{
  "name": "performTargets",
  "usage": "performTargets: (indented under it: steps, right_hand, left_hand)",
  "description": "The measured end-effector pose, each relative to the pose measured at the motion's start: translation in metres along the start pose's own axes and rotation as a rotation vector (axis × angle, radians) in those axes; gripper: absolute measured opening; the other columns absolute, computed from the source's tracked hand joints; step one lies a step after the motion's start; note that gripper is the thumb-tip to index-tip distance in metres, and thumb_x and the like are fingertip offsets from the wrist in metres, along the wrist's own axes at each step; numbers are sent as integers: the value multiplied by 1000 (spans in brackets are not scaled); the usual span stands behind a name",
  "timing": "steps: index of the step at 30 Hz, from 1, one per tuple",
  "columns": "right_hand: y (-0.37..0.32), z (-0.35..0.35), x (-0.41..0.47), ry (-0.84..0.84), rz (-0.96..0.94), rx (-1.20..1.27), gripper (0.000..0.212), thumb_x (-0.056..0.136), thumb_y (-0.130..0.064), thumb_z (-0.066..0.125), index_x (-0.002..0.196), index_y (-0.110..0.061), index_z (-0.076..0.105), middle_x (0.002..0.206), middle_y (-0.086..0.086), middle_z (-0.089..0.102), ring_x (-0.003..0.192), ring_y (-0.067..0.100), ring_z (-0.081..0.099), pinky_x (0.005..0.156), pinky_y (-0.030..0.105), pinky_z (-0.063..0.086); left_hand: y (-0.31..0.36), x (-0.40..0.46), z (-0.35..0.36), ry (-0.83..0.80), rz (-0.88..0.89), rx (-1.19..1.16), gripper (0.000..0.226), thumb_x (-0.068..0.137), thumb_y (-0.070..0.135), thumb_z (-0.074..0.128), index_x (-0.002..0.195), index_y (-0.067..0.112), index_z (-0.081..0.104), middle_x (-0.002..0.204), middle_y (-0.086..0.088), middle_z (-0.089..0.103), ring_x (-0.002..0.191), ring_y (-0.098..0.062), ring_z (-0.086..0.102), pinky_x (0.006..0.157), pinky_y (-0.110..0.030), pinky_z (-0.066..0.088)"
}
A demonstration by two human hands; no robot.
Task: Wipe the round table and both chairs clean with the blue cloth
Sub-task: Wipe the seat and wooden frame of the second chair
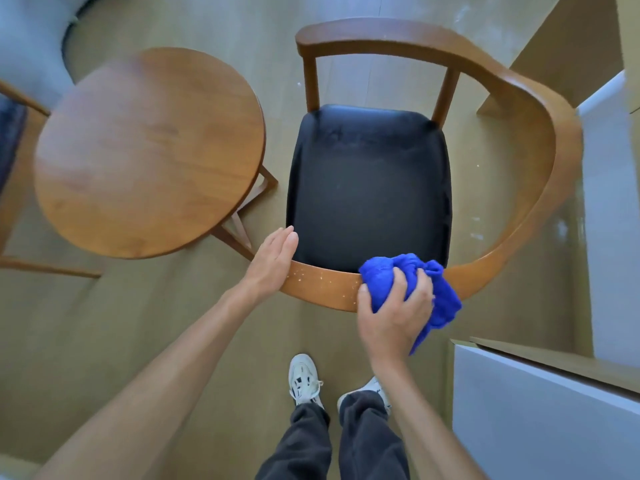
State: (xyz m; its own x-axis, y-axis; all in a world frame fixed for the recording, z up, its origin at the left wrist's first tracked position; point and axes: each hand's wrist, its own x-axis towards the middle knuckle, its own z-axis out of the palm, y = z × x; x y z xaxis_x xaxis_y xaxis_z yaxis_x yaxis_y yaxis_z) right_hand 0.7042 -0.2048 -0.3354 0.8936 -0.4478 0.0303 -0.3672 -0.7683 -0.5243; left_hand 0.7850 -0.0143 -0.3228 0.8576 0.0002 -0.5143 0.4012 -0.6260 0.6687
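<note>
Blue cloth [412, 285], bunched and crumpled, sits at lower centre-right of the frame, pressed onto the curved wooden back rail [325, 287] of a wooden armchair with a black padded seat [369, 188]. The right hand [393, 317] grips it — fingers and thumb curled over the bundle, loose folds hanging past the rail. The left hand [273, 259] rests flat on the same rail at frame centre, fingers straight and together, holding nothing. Pale specks dot the rail between the hands. A round wooden table [149, 150] stands just beside the chair at left; part of a second chair [14, 140] shows at the left edge. White-faced cardboard boxes [540, 420] crowd the right side — close to the chair.
</note>
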Motion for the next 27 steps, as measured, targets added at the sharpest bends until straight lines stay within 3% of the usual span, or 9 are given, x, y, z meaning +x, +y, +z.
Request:
performTargets:
  steps: [4, 7, 9, 11, 13, 16, 19, 22, 27]
  right_hand:
    - [-84, 29, -40, -215, 67, 89, 65, 82, -32, 66, 136, -2, 48, 150, 30, 26, 141, 46, 21, 114, 56, 19]
    - [-102, 32, -40, -438, 67, 196, 63, 90, -30, 41, 150, -17, 26, 159, 17, 4, 148, 29, -4, 119, 48, 3]
    - [-85, 10, -25, -474, 84, 394, 63, 85, -25, 29, 148, -24, 31, 159, 3, 18, 147, 14, 6, 119, 45, 3]
    - [-53, -16, 4, -360, 31, 390, 56, 85, -19, 30, 138, -18, 48, 147, 0, 42, 140, 14, 30, 117, 47, 15]
    - [-9, -36, 42, -249, -40, 154, 49, 87, -17, 32, 129, -11, 58, 140, 5, 52, 136, 21, 39, 115, 48, 20]
    - [50, -48, 85, -325, -216, -238, 47, 92, -20, 31, 125, -6, 61, 136, 9, 55, 136, 26, 39, 117, 47, 16]
    - [82, -37, 94, -344, -321, -327, 50, 94, -25, 25, 111, -6, 68, 121, 9, 64, 126, 28, 51, 115, 49, 22]
    - [93, -21, 93, -177, -349, -277, 45, 92, -25, 29, 93, -9, 71, 103, 5, 69, 106, 27, 61, 110, 51, 30]
    - [108, -12, 97, -59, -469, -275, 40, 94, -21, 30, 88, -10, 68, 96, 3, 69, 97, 28, 63, 105, 48, 31]
  left_hand:
    - [1, -4, -4, 26, 52, -44, 50, 103, 42, 27, 148, 22, 32, 157, 5, 27, 144, -5, 16, 119, -30, 11]
    - [3, -14, -5, 52, 103, 4, 51, 101, 42, 30, 149, 26, 30, 159, 3, 21, 146, -6, 11, 120, -33, 12]
    - [8, -26, -1, 123, 194, 132, 56, 97, 48, 33, 149, 27, 29, 159, -1, 18, 147, -13, 10, 119, -37, 15]
    - [14, -40, 11, 194, 333, 319, 67, 88, 56, 36, 147, 25, 36, 157, -9, 21, 147, -25, 14, 117, -48, 18]
    - [18, -48, 33, 227, 431, 482, 73, 79, 62, 44, 141, 22, 48, 153, -18, 30, 143, -38, 23, 110, -60, 23]
    - [18, -47, 63, 260, 428, 634, 77, 68, 68, 54, 132, 24, 58, 147, -19, 40, 138, -45, 30, 102, -68, 27]
    - [19, -37, 78, 293, 400, 713, 73, 66, 65, 59, 127, 24, 62, 136, -15, 52, 132, -46, 38, 99, -68, 29]
    - [36, -35, 100, 291, 426, 772, 59, 68, 51, 64, 120, 23, 65, 126, -9, 60, 123, -43, 49, 95, -64, 35]
    - [87, -35, 151, 212, 497, 775, 42, 70, 37, 60, 110, 24, 66, 115, -3, 63, 115, -34, 55, 95, -59, 40]
